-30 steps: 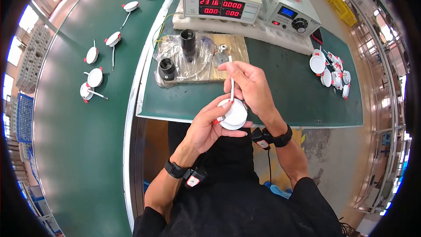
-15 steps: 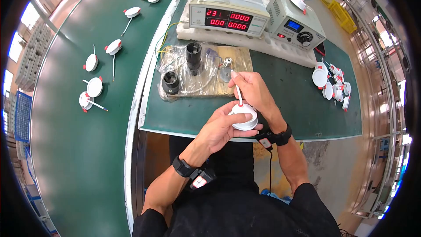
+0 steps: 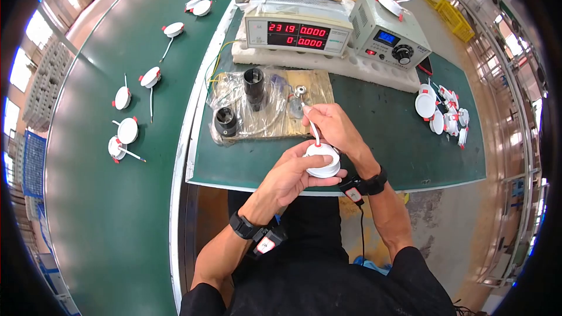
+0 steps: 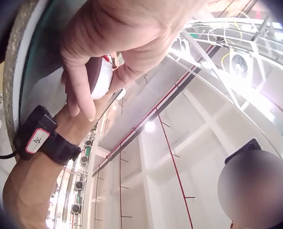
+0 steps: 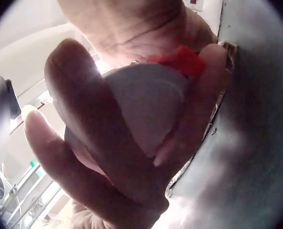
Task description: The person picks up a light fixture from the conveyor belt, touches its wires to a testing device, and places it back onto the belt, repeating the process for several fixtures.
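Observation:
A round white lamp [image 3: 323, 164] with a white cable rests in the left hand [image 3: 288, 175], whose thumb lies across its face and whose fingers are round its side. The right hand [image 3: 335, 130] pinches the cable [image 3: 315, 131] near its free end, close to a small metal contact [image 3: 301, 90] on the wooden board. In the left wrist view the lamp's rim [image 4: 102, 81] shows between the left hand's fingers and thumb. The right wrist view has the lamp [image 5: 148, 105] behind fingers, beside a red clip [image 5: 182, 60].
Two black sockets [image 3: 254, 85] stand on the plastic-covered board [image 3: 275, 126]. Behind are a meter with red digits [image 3: 297, 35] and a grey box with a dial [image 3: 392, 44]. More lamps lie in a pile [image 3: 449, 111] at the right and along the green belt [image 3: 111, 210] at the left.
Since the first frame, the left thumb has moved onto the lamp's face and the cable has tilted, its free end leaning left. Both hands are slightly lower and further right in the head view.

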{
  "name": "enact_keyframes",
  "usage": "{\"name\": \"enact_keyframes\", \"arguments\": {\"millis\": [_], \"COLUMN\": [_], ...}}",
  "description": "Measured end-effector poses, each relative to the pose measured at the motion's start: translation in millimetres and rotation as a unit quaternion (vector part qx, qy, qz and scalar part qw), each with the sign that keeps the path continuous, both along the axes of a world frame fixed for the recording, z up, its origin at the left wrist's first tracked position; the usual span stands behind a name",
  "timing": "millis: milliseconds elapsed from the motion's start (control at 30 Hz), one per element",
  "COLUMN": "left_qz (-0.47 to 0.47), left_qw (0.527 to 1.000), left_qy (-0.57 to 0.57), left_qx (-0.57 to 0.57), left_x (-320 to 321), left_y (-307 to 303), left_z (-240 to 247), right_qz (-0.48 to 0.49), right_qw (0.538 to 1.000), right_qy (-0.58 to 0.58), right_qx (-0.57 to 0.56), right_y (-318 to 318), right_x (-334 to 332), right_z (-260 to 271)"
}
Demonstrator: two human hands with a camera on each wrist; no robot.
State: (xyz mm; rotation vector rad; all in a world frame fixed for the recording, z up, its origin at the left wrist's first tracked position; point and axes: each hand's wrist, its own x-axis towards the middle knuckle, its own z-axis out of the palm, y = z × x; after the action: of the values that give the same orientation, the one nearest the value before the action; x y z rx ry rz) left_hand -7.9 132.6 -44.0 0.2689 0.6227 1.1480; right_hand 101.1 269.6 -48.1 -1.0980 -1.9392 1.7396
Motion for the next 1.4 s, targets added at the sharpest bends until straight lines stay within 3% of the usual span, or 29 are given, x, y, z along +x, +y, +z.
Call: {"name": "enact_keyframes", "arguments": {"millis": [400, 1100, 1400], "left_qz": [-0.041, -0.024, -0.028], "left_qw": [0.999, 0.998, 0.999], "left_qy": [0.017, 0.047, 0.01], "left_qx": [0.001, -0.029, -0.041], "left_x": [-5, -1, 1], "left_y": [2, 6, 11], "left_z": [-1, -4, -9], "right_qz": [-0.033, -0.034, -0.036], "right_qw": [0.999, 0.997, 0.997], "right_qy": [-0.004, -0.01, -0.004], "right_qx": [0.015, 0.062, 0.063], "right_y": [-7, -4, -2], "right_x": [-3, -3, -3], "right_z": [0, -7, -13]}}
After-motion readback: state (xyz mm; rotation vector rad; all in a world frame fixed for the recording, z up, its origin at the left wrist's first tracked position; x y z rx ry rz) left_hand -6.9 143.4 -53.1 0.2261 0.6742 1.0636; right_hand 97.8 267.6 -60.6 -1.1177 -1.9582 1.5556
